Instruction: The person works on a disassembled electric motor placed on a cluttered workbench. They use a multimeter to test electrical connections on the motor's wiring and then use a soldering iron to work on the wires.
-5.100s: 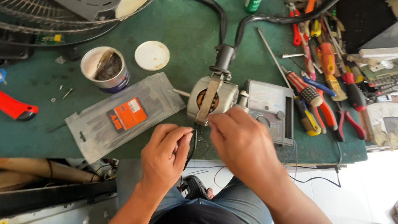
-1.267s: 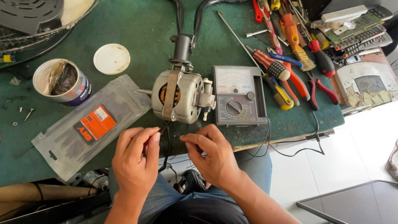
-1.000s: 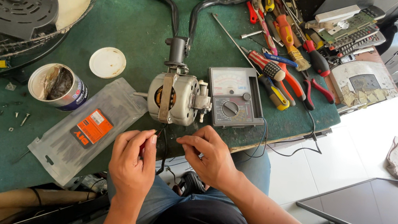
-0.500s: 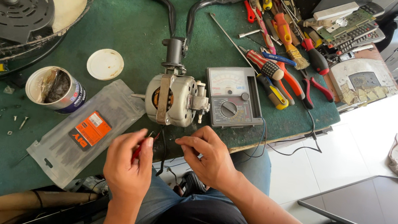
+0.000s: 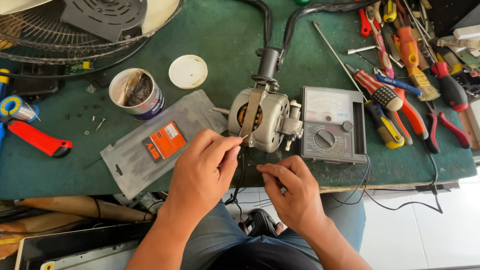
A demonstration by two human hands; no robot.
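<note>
Pinching thin wires, hardly visible, left hand [image 5: 202, 170] and right hand [image 5: 291, 187] below motor [image 5: 260, 119].

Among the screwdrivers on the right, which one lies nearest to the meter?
The yellow-and-black-handled screwdriver, lying right beside the meter; the red-handled ones lie farther away.

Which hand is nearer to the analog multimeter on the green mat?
Right. The right hand sits just below the multimeter, near its front edge. The left hand is further off, down and to the left, below the fan motor, which lies beside the meter.
</note>
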